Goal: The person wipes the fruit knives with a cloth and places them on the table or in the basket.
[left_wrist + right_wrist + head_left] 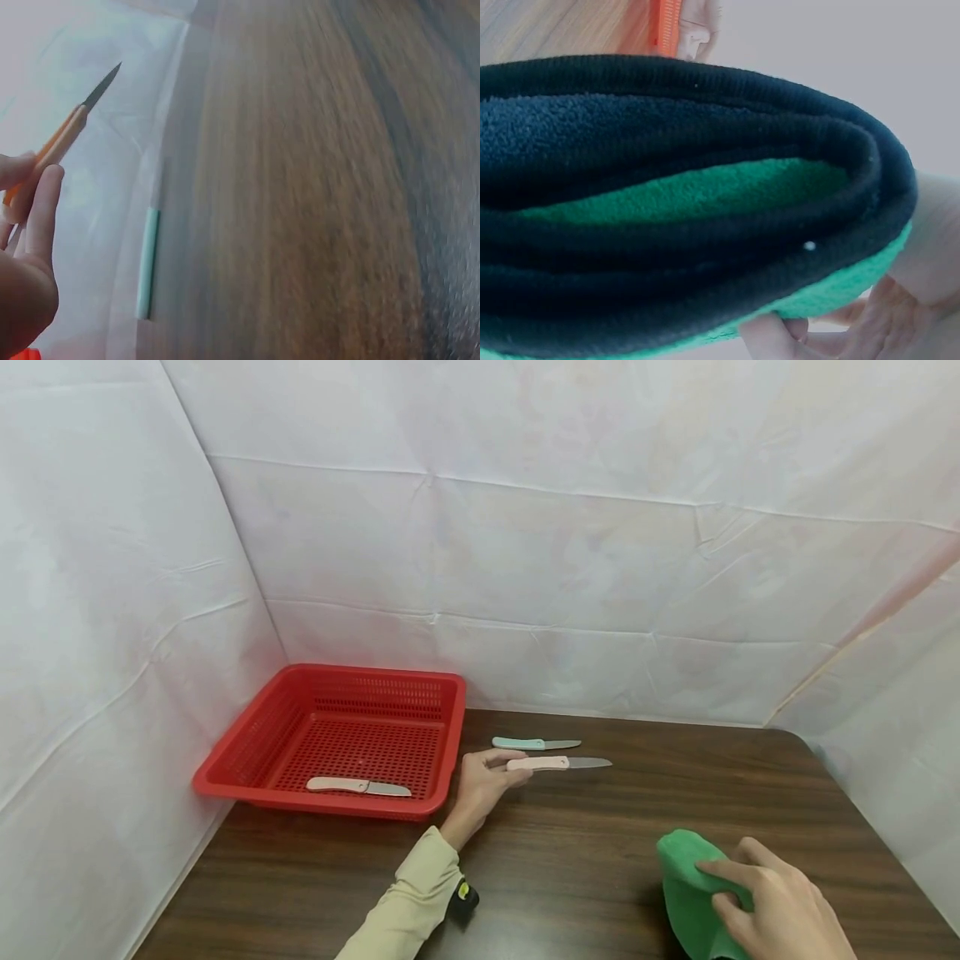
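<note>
My left hand (480, 787) pinches a small knife with a pale pink handle (537, 763) by the handle's end, its blade pointing right. In the left wrist view the thumb and fingers close on that knife handle (56, 142), with the blade angled up. Just behind it in the head view, a knife with a mint-green handle (517, 743) lies on the table. At the front right, my right hand (780, 893) grips a folded green cloth (693, 885). The right wrist view shows the cloth's (705, 191) dark edging and layered folds, with fingers beneath it.
A red perforated basket (453, 727) stands at the back left, with another pink-handled knife (337, 784) lying inside near its front wall. White sheeting (525, 543) lines the back and sides of the dark wooden table (570, 852).
</note>
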Demonstrator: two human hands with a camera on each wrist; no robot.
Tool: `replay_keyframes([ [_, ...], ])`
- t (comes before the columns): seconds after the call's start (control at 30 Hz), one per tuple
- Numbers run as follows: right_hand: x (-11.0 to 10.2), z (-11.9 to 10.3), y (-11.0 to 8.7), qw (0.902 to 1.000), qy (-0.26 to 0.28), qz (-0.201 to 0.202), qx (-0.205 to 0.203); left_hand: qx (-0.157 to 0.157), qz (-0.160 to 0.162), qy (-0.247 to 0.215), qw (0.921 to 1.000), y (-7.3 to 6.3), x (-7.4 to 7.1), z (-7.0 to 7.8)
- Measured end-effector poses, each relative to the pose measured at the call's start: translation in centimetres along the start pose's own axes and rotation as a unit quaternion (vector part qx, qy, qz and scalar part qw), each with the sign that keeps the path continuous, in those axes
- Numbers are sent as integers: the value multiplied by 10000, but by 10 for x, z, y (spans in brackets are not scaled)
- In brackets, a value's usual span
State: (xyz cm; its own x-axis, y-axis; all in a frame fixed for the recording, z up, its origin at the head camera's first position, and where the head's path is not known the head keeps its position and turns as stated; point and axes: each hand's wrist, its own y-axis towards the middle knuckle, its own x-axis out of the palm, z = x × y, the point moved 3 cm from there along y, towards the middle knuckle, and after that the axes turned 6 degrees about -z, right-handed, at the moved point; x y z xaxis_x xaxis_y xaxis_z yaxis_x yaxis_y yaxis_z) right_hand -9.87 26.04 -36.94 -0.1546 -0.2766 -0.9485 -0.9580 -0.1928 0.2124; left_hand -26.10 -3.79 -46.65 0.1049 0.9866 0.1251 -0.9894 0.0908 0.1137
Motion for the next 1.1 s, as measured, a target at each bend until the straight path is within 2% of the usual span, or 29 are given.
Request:
replay_keyframes([
  [0.13, -1, 0, 1, 9999, 97, 87, -49, 43, -207, -537, 9983, -3, 3, 9],
  [0.23, -3, -2, 1, 9997, 163, 177, -88, 80, -330, -701, 9970, -7, 6, 18],
  [0.4, -7, -4, 3, 9993, 257, 264, -113, 166, -470, -683, 9964, -16, 9, 35],
  [0.67, -14, -10, 8, 9946, 507, 830, -355, 488, -647, -683, 9944, -35, 5, 59],
  [0.9, -23, -14, 14, 9905, 749, 1127, -226, 360, -685, -645, 9949, -53, -3, 66],
  [1.1, -31, -20, 21, 9901, 781, 1169, -39, 446, -819, -671, 9934, -68, -7, 74],
])
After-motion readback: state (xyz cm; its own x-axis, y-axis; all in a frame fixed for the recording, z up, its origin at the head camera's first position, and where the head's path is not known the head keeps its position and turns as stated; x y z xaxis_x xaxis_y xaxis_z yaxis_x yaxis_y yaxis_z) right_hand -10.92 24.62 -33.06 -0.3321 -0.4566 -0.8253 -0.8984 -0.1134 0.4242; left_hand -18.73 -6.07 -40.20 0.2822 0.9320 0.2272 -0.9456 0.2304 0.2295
